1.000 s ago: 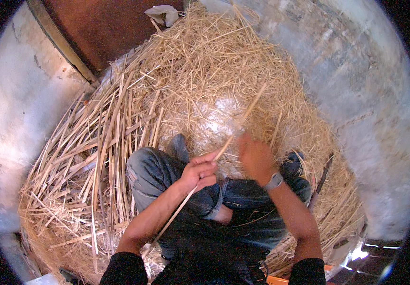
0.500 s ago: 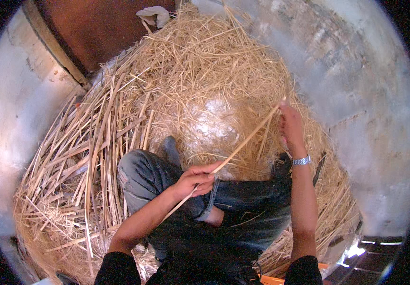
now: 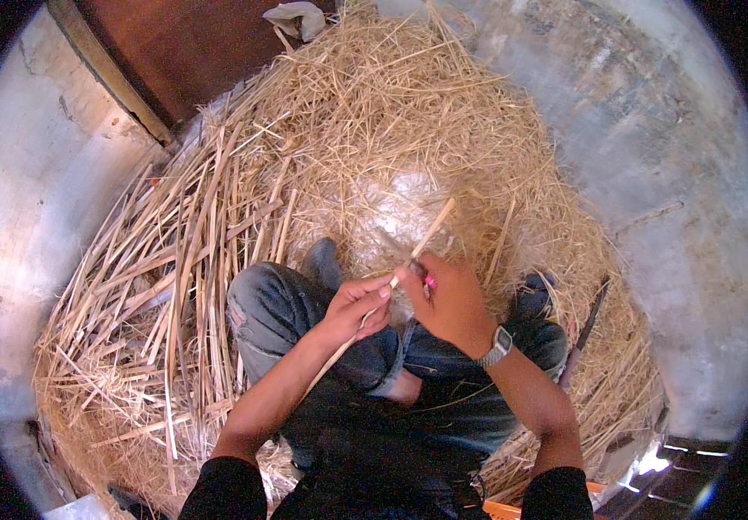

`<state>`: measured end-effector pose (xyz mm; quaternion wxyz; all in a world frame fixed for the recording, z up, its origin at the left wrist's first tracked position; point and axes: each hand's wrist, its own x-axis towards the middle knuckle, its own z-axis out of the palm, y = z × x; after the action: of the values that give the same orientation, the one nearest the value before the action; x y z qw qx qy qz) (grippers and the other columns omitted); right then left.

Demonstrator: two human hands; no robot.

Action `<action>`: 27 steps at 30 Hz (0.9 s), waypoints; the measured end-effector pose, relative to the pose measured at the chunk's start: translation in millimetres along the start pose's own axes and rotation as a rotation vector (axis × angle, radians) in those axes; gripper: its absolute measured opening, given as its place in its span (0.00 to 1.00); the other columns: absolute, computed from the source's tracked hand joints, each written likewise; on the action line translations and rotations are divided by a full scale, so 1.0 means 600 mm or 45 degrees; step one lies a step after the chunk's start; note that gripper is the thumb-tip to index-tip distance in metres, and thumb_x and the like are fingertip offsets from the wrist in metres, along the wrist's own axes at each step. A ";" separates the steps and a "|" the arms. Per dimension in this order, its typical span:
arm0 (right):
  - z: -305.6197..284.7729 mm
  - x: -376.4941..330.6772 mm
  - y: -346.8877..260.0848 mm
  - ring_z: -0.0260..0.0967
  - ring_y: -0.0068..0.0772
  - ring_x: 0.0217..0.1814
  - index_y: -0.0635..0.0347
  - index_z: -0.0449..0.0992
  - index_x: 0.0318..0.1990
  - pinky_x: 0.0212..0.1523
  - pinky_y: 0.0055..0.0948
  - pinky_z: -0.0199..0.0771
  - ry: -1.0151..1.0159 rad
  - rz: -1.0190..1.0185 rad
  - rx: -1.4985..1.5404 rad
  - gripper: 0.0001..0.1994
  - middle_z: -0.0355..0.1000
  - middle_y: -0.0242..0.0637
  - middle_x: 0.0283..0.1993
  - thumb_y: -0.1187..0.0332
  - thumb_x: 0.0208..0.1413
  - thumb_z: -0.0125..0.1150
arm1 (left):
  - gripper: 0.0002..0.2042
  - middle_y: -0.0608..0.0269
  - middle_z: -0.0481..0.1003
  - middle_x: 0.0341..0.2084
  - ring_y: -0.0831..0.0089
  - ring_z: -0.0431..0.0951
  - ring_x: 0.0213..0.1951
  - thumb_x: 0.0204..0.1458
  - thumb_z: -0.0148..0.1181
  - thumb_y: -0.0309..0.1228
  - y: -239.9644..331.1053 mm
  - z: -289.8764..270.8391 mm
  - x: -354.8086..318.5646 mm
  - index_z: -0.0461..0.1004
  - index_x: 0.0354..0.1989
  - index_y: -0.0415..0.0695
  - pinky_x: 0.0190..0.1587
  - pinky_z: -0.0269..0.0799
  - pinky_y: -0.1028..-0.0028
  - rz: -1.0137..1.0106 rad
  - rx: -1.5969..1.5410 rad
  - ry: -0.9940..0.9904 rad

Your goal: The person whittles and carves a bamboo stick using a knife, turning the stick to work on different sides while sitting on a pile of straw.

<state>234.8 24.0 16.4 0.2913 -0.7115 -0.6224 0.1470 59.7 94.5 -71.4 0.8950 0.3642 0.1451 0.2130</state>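
Observation:
My left hand (image 3: 357, 310) grips a long, pale bamboo strip (image 3: 435, 225) between thumb and fingers. The strip slants from beside my left forearm up to a free end over the shavings. Close by the left hand, my right hand (image 3: 452, 299) is closed at the strip, a watch on its wrist. Within its fingers shows a small dark and pink object (image 3: 429, 282), mostly hidden, whose kind I cannot make out. My crossed legs in jeans (image 3: 274, 312) lie beneath both hands.
A heap of curly shavings (image 3: 417, 113) spreads ahead and to the right. Many split strips (image 3: 183, 286) lie along the left. A long dark narrow thing (image 3: 584, 334) rests beside my right knee. Pale walls (image 3: 651, 156) enclose the spot; a brown panel (image 3: 183, 52) stands far left.
My right hand has come from the strip's far end down and left, close to my left hand. The left hand keeps hold of the strip. The view has shifted slightly.

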 end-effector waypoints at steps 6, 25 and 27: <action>0.037 -0.036 0.000 0.72 0.50 0.17 0.59 0.72 0.32 0.19 0.46 0.71 -0.171 -0.118 -0.470 0.19 0.70 0.46 0.16 0.52 0.65 0.51 | 0.21 0.71 0.59 0.11 0.83 0.56 0.12 0.61 0.48 0.26 -0.011 0.002 0.001 0.66 0.64 0.37 0.15 0.51 0.81 0.035 -0.174 0.092; -0.268 0.160 0.275 0.73 0.60 0.32 0.63 0.75 0.44 0.33 0.52 0.72 0.428 0.202 -0.900 0.18 0.75 0.54 0.30 0.56 0.66 0.47 | 0.22 0.77 0.53 0.13 0.85 0.53 0.13 0.63 0.50 0.24 -0.036 -0.040 -0.043 0.64 0.67 0.44 0.16 0.49 0.79 -0.016 -0.103 0.133; -0.261 0.134 0.261 0.73 0.62 0.32 0.64 0.75 0.44 0.34 0.53 0.73 0.399 0.264 -0.777 0.17 0.75 0.56 0.31 0.57 0.66 0.48 | 0.21 0.77 0.52 0.11 0.85 0.52 0.11 0.65 0.48 0.26 0.009 -0.007 -0.016 0.63 0.67 0.39 0.16 0.49 0.81 0.099 -0.226 0.056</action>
<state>464.3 57.0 58.5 0.1409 -0.8390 -0.5098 -0.1278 47.9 96.1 -69.5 0.9114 0.2839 0.1311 0.2677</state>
